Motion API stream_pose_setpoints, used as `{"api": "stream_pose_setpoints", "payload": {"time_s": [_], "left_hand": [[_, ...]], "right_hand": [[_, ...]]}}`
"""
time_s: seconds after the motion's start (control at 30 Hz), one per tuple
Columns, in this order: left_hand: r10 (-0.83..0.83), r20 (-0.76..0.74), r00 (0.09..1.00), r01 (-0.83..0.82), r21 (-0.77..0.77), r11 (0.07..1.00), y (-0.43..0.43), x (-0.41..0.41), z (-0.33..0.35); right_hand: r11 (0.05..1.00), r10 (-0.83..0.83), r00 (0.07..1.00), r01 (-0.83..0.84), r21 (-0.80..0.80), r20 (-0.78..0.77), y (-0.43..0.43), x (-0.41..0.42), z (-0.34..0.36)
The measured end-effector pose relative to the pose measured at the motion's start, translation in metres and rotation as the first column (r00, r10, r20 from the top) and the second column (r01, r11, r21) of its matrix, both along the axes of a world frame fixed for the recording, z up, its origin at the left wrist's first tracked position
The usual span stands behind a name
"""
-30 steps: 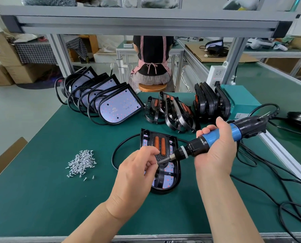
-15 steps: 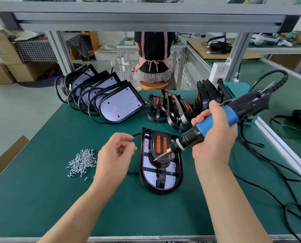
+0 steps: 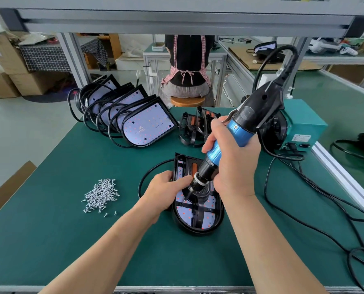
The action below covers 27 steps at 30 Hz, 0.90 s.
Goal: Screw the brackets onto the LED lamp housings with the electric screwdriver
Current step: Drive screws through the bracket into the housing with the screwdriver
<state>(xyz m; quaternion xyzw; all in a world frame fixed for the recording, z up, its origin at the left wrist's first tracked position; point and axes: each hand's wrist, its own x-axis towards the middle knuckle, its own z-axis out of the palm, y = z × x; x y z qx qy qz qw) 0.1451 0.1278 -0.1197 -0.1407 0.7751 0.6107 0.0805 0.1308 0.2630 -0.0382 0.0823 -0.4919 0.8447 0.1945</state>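
One green tabletop carries everything

Back left: row of LED lamp housings leaning one on the next, LED boards facing the camera, black cables looped round them

Back right: teal power box, partly hidden behind the tool

Electric screwdriver: black top, blue grip, held tilted, cable arcing up from its top end

Centre: one lamp housing lying flat, rounded end toward the person, black bracket seated inside it

Right hand wrapped round the blue grip, fingers fully closed on it

Left hand on the housing's left edge, fingers curled over the rim, gripping it

Behind the housing: spare brackets standing in a stack

Left of the housing, well apart: heap of silver screws

Bit tip down on the bracket's left side, just beside the left fingertips
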Motion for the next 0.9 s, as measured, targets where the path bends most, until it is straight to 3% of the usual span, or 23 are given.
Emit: {"api": "stream_pose_setpoints", "payload": {"time_s": [0.9], "left_hand": [[0.027,-0.006,1.000,-0.026,0.076,0.997,0.0005,-0.0002,-0.0024]], "right_hand": [[0.999,0.035,0.999,-0.035,0.033,-0.017,-0.0099,0.0025,0.0022]]}}
